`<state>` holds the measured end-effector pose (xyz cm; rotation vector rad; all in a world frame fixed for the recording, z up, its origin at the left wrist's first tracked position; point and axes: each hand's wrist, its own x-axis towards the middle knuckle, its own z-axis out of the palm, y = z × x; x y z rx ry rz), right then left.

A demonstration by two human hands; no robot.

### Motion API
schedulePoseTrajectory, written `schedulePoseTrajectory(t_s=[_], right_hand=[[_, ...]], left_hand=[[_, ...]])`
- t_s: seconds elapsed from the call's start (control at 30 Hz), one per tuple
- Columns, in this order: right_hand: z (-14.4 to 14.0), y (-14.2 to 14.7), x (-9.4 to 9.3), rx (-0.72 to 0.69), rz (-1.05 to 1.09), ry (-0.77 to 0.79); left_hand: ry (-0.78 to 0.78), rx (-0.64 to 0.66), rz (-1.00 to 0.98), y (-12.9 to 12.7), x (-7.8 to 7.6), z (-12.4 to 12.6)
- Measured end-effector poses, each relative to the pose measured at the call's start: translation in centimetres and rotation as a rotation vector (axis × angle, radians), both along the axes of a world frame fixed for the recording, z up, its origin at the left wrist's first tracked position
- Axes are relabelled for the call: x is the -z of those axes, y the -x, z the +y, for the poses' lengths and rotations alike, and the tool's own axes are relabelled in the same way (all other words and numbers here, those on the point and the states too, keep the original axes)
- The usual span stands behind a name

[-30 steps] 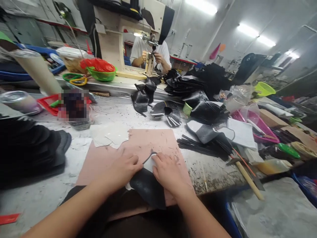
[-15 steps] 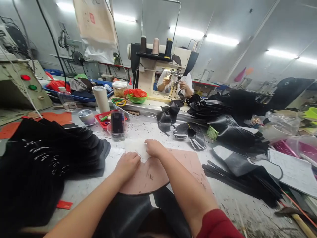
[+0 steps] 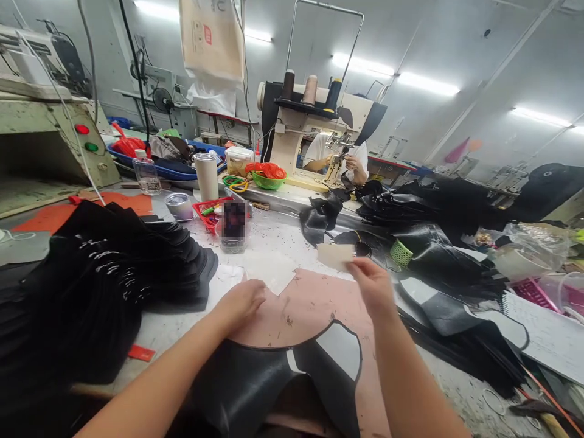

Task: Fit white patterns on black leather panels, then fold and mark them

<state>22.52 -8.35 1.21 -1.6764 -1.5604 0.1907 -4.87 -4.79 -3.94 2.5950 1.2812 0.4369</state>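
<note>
My right hand [image 3: 376, 289] pinches the corner of a small, pale, rectangular sheet piece [image 3: 334, 255], raised above the table. Palm down, my left hand [image 3: 241, 301] rests at the left side of a pink board [image 3: 323, 295], fingers loosely bent beside a translucent white sheet [image 3: 271, 267]. That sheet lies flat over the board's far edge. Nearest me is a black leather piece [image 3: 249, 383] with a curved edge, partly over the board; a pale patch [image 3: 342, 350] shows on its right lobe.
A thick stack of black pieces [image 3: 150, 261] stands left. Further back are a red basket [image 3: 207, 213], a tumbler [image 3: 207, 176] and a green bowl [image 3: 269, 177]. Black strips, a notebook [image 3: 542, 334] and a hammer [image 3: 533, 407] lie right. Another person sits behind a sewing machine [image 3: 292, 143].
My right hand has moved right and lifted from the white sheet with the pale piece in its fingers. My left hand stays near the sheet. The view has shifted slightly left.
</note>
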Motion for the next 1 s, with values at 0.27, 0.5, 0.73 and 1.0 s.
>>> schedulePoseTrajectory(t_s=[0.27,0.5,0.73,1.0], right_hand=[[-10.9,-0.1,2.6,0.196,0.862,0.126],[-11.1,8.6,3.1,-0.054,0.827,0.198],[-14.7,12.6,6.6,-0.161,0.775,0.411],[-14.0,12.0,6.5,-0.175,0.229,0.371]], left_hand=[[-0.127,0.175,-0.203,8.0,5.2,-12.5],[0.075,0.159,-0.462,2.5,3.6,-13.5],[0.863,-0.327,-0.8,3.3,2.1,-14.3],[0.471,-0.132,-0.388,2.2,1.4,-12.7]])
